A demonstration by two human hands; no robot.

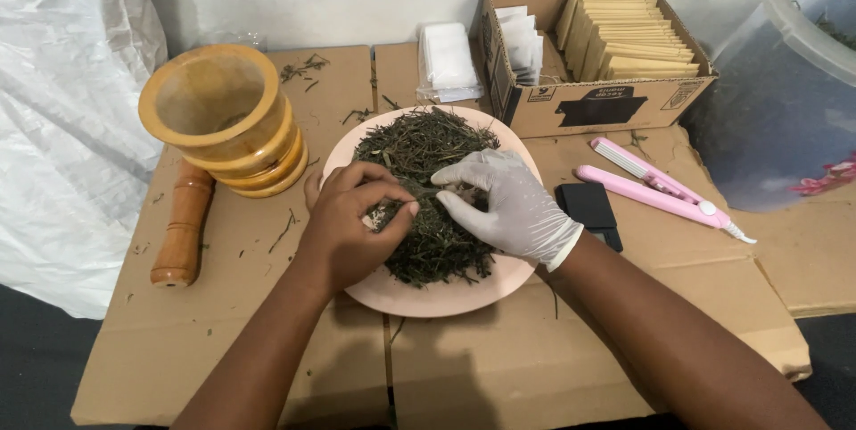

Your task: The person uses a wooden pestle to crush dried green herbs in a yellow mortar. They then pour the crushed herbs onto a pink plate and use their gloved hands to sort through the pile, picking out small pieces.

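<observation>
2 hands pinched on dried herbs (428, 207): our bare left hand (352, 225) at 9 o'clock, gloved right hand (508, 207) at 3. Light, brittle; pinch small tufts.

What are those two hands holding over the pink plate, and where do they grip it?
The bare left hand pinches a small pale filter bag at its top edge. The white-gloved right hand pinches dried green herb leaves at its fingertips.
</observation>
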